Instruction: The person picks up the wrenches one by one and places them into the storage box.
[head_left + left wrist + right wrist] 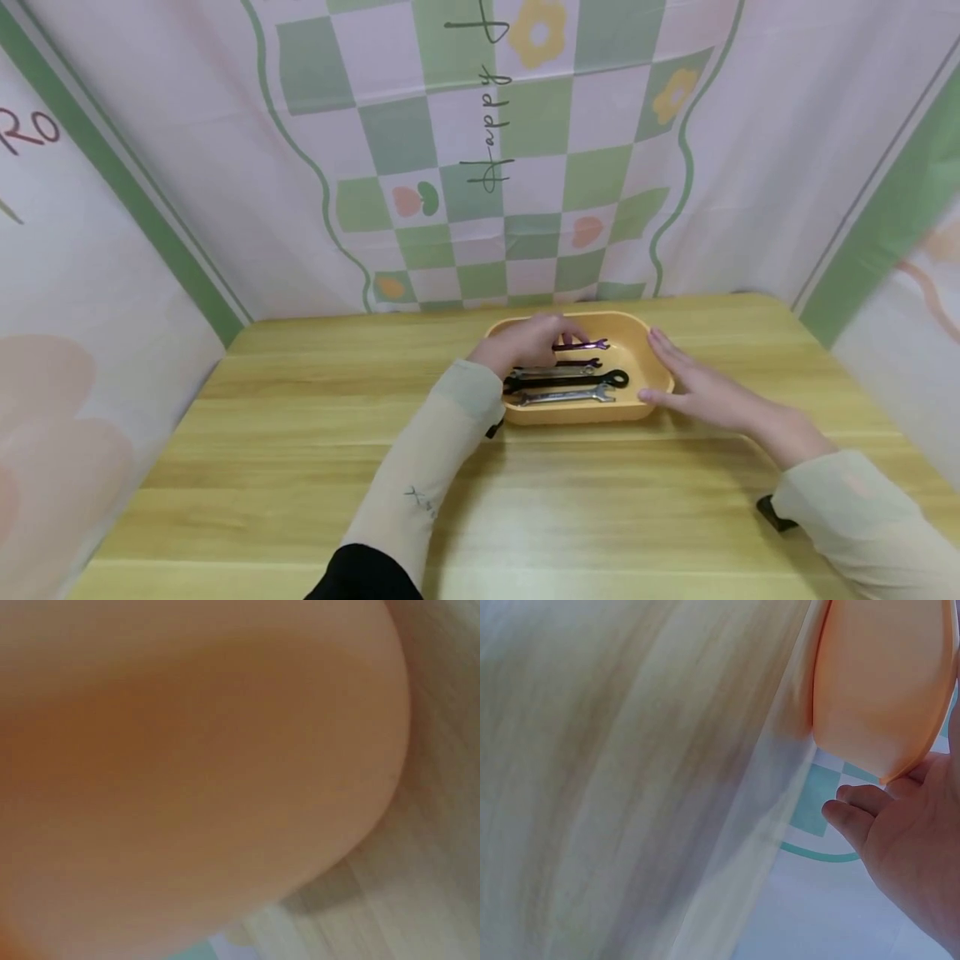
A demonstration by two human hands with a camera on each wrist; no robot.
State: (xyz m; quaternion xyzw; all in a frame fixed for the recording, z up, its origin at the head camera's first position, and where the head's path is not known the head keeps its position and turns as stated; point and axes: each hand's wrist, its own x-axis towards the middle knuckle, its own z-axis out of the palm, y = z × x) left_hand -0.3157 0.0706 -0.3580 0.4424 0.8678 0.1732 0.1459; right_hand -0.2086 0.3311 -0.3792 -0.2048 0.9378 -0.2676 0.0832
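A yellow-orange tray [637,358] on the table holds several wrenches. My left hand [528,342] reaches over its left side, fingertips pinching a purple wrench [592,345] near the back wall. Nearer the front lie a dark wrench [588,363], a thin silver one [581,372], a black ring-ended wrench [611,379] and a silver open-ended wrench [600,393]; their left parts are partly hidden by my left hand and wrist. My right hand [701,387] holds the tray's right end, thumb over the rim and fingers along the outside. The left wrist view is mostly filled by a blurred tray wall [225,787].
The tray stands near the back edge of a wood-grain table [337,450]. Behind it hangs a checked green and white cloth [476,250], with printed cloth on both sides. Black straps show under both sleeves.
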